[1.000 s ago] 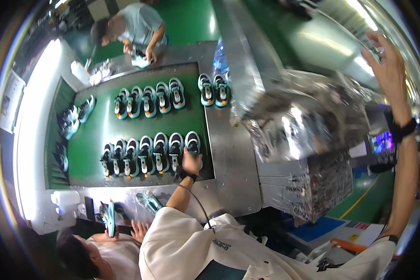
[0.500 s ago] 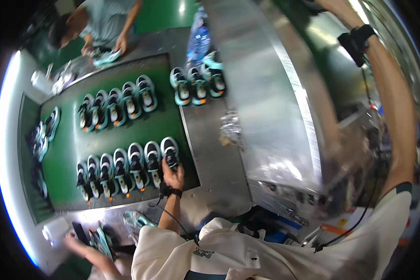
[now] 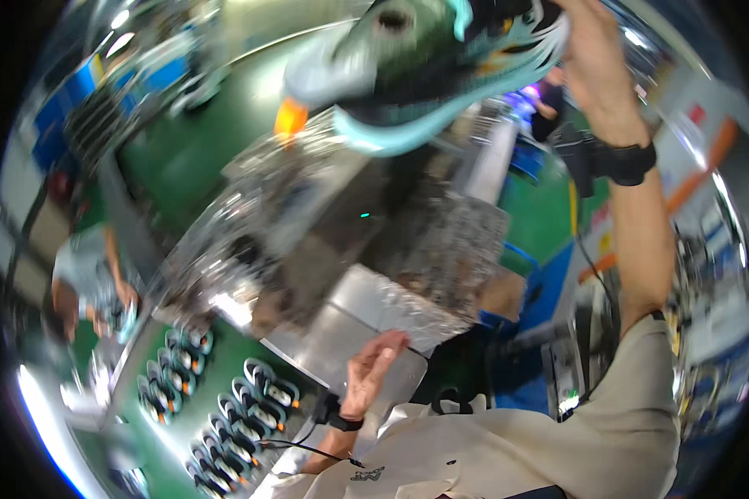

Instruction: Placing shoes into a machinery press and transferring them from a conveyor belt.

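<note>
A sneaker (image 3: 441,91) in black, green and light teal, with an orange tab at one end, looms large and blurred at the top. My right hand (image 3: 595,75), raised with the arm stretched up, grips one end of it; some fingers are hidden by the shoe or cut off by the frame. Lower down, my left hand (image 3: 373,370) is empty, its fingers stretched out over a metal surface (image 3: 337,333). Rows of similar sneakers (image 3: 245,412) stand on a green work surface (image 3: 216,345) at the lower left. Both wrists wear black straps with devices and cables.
A shiny metal machine (image 3: 308,224) fills the middle, its details smeared by motion. At the left a person (image 3: 87,279) handles a shoe across the green surface. Another person (image 3: 549,104) is partly visible at the upper right. A blue and green floor (image 3: 541,216) lies at the right.
The view has swung to the right. My left hand has come off the end shoe of the near row and is empty. A sneaker now shows in my raised right hand.
</note>
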Demonstrator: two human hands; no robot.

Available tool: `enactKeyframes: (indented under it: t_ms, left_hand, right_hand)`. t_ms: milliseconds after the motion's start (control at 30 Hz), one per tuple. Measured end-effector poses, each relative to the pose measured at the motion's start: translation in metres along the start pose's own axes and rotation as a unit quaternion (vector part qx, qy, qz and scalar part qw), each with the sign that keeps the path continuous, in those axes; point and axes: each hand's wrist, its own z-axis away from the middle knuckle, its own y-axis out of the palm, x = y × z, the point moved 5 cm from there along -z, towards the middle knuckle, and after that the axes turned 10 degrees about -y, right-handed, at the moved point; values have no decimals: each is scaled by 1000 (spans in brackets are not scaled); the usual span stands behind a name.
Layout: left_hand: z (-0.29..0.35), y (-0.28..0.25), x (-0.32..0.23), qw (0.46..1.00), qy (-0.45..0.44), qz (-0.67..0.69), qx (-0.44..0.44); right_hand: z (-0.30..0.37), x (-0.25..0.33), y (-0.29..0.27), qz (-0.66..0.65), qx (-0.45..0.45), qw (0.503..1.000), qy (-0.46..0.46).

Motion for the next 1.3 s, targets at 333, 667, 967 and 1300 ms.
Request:
enactKeyframes:
  t_ms: [333, 667, 967, 1300]
  left_hand:
    - [-36, 345, 2, 729, -303, 277, 548]
    - [17, 520, 218, 865, -231, -58, 441]
    - [77, 679, 382, 690, -168, -310, 633]
    - [10, 866, 622, 722, -33, -521, 454]
  right_hand:
    - [286, 78, -235, 263, -75, 956, 109]
    - [632, 223, -316, 201, -498, 824, 182]
    - [844, 323, -369, 280, -791, 521, 158]
    - [883, 418, -378, 433, -799, 404, 103]
